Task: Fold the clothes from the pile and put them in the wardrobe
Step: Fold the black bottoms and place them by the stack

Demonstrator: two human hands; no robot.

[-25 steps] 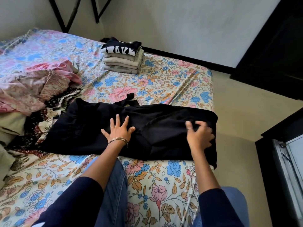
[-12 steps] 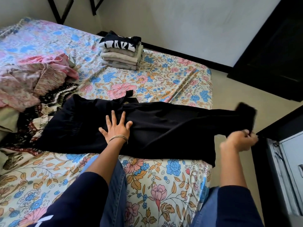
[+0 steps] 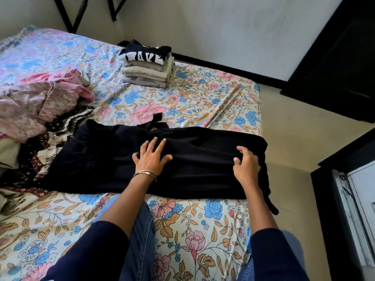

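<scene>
Since the black garment (image 3: 113, 159) lying flat across the near part of the bed (image 3: 203, 102) looks soft and floppy, I'd take it by the folded right edge. Left hand (image 3: 151, 158) presses flat, fingers spread; right hand (image 3: 246, 166) curls, pinching that edge.

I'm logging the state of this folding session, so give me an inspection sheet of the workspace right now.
Surface: bed with floral sheet, rumpled in places.
Job's things: black garment spread across the near part of the bed, its right end hanging over the edge; folded stack at the far side; unfolded pile at left.
Clutter: nothing seen.
Grippers: left hand lies flat on the garment, fingers spread; right hand curls its fingers over the garment's right end.
Cables: nothing seen.
Surroundings: pale wall, dark furniture to the right, bare floor.
</scene>
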